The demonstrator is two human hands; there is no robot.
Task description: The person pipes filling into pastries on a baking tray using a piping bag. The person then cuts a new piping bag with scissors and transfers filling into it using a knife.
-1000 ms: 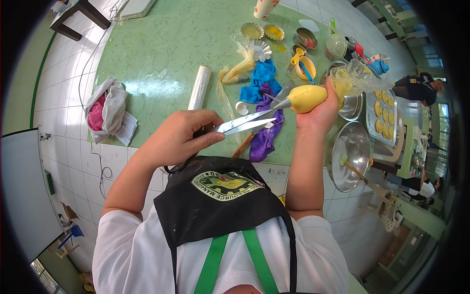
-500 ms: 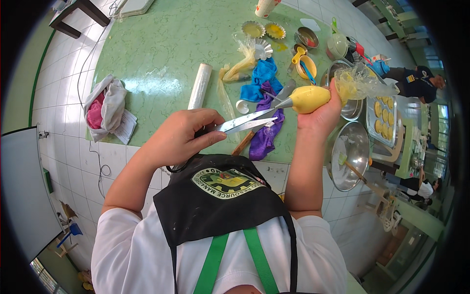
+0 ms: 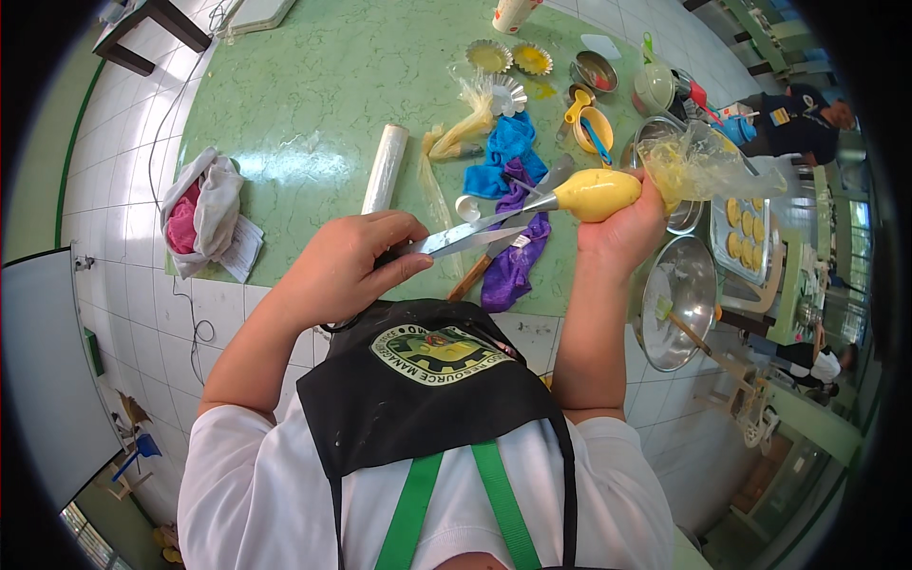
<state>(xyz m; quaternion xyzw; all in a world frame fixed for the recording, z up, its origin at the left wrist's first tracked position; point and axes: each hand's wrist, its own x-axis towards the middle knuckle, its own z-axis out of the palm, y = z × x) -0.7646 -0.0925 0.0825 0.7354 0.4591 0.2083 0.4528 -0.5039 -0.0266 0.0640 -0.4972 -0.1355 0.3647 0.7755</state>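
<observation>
Scissors and nozzle point to point

Your left hand (image 3: 366, 255) grasps the scissors (image 3: 461, 237), fingers wrapped round the handles, with the blades spread. The scissors lie left of the bag (image 3: 597, 193) and slightly to your side of it, blades aimed right and a little away from you.

Your right hand (image 3: 622, 218) is clenched round the bag, holding it above the table (image 3: 304, 85). The bag's long axis runs across you: nozzle (image 3: 543, 202) to the left, dipping slightly toward you, loose plastic trailing to the right. So the scissors and bag are nearly in line, tip facing tip. The nozzle meets the end of the farther blade in this view; you cannot tell here whether they touch. Your right hand is nearer the nozzle; your left reaches that way only through the blades.

On your side of the bag, to its left, lies the purple cloth (image 3: 513, 277), beside a wooden handle (image 3: 468, 278). A steel bowl (image 3: 679, 304) sits to the bag's right, also on your side. The plastic roll (image 3: 385, 169) lies well left of the bag. Beyond the bag are the blue cloth (image 3: 513, 144), then an orange cup (image 3: 596, 125) and, farthest, tart tins (image 3: 488, 58).
</observation>
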